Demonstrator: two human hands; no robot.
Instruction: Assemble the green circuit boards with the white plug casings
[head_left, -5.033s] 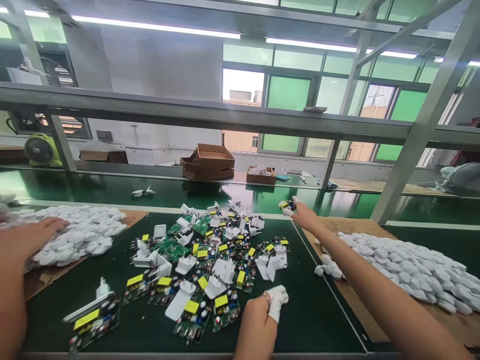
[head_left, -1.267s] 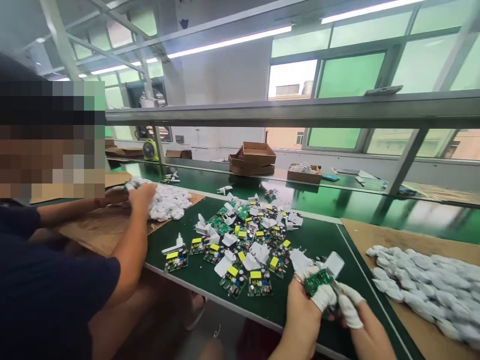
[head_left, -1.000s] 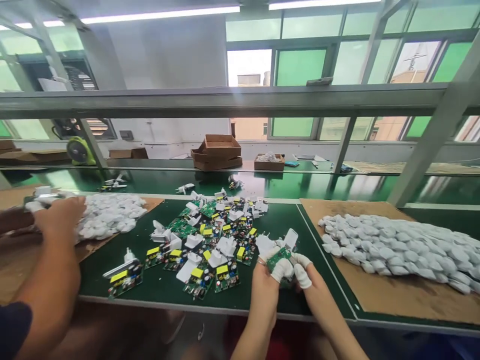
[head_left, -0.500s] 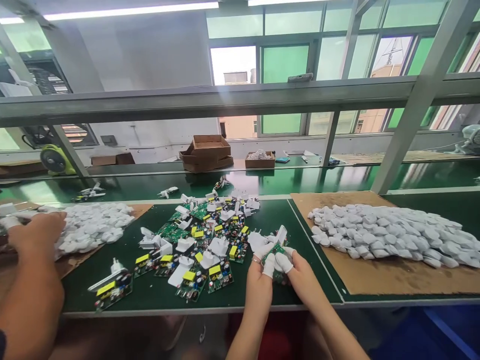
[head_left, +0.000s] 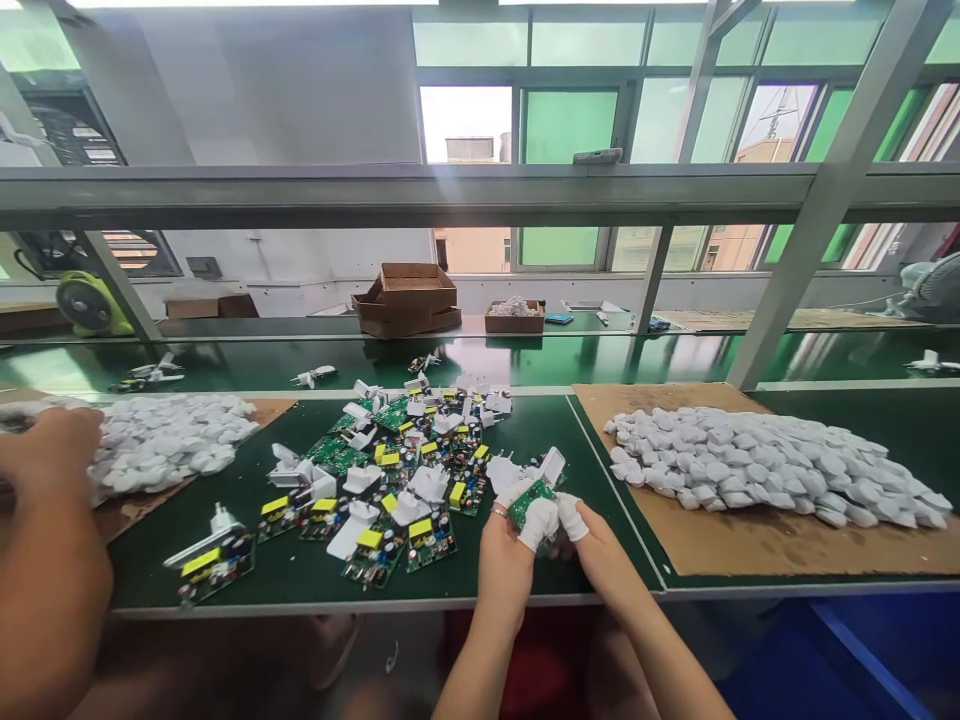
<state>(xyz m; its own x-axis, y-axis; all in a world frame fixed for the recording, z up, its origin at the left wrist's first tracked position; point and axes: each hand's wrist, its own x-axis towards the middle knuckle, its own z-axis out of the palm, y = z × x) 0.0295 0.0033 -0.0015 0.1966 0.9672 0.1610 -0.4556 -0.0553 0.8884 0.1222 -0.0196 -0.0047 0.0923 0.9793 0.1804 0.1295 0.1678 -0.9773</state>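
Bench (head_left: 544, 420): L hand (head_left: 510, 548), R hand (head_left: 589, 535) together round PCB (head_left: 530, 500)

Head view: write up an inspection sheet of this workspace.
Surface: dark green bench, cardboard sheet at right.
Job's things: held circuit board; jumbled circuit-board pile, centre; white pieces heaped at both sides.
Clutter: loose plug parts on rear strip.
Hands: left hand and right hand grip the circuit board; co-worker's hand at far left.
Cables: nothing seen on the bench; possible pale cable, rear right.
Surroundings: yellow-green fan, brown boxes, windows, blue container.
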